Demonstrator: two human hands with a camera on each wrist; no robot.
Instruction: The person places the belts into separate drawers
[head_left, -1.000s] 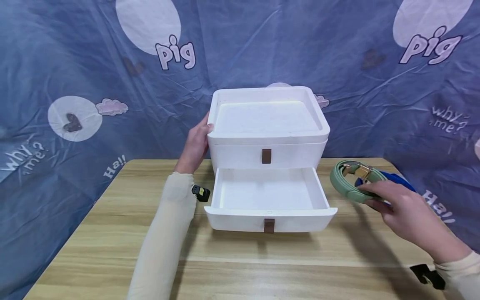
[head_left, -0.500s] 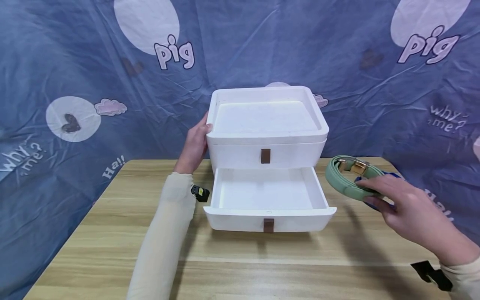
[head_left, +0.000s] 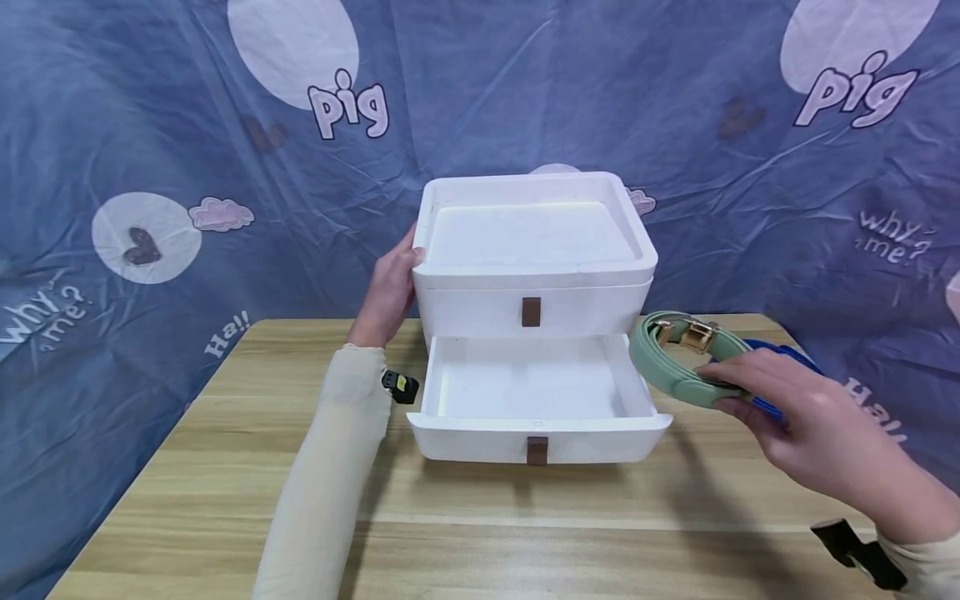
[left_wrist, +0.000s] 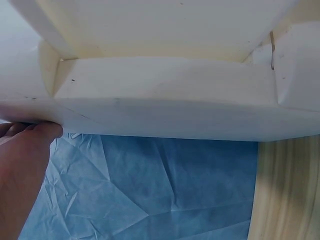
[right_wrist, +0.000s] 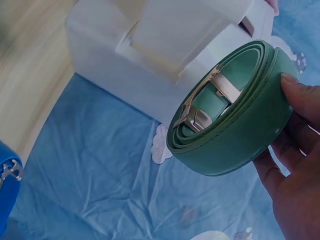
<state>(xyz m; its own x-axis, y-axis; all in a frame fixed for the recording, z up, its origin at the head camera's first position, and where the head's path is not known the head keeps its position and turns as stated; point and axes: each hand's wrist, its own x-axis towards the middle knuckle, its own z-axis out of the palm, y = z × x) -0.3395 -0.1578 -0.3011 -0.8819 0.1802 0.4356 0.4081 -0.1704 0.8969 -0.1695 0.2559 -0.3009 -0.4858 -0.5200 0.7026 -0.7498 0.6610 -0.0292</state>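
Note:
A coiled green belt (head_left: 678, 362) with a gold buckle is pinched between the thumb and fingers of my right hand (head_left: 813, 421), held in the air just right of the pulled-out drawer. The right wrist view shows the belt (right_wrist: 235, 115) with its metal buckle inside the coil. My left hand (head_left: 387, 287) holds the left side of the white drawer unit (head_left: 450, 275), thumb at its upper edge; its other fingers are mostly hidden behind the side. The lower drawer (head_left: 532, 383) stands out with nothing in it, while the upper drawer (head_left: 480, 312) is pushed in.
Behind the right hand lies a blue belt (head_left: 795, 354), partly hidden; its metal buckle shows in the right wrist view (right_wrist: 10, 170). Everything rests on a wooden table (head_left: 225, 467). A blue printed cloth (head_left: 480, 92) hangs behind the table and down its sides.
My right hand has carried the green belt leftward, closer to the lower drawer's right side. The left hand and the drawer unit have stayed in place.

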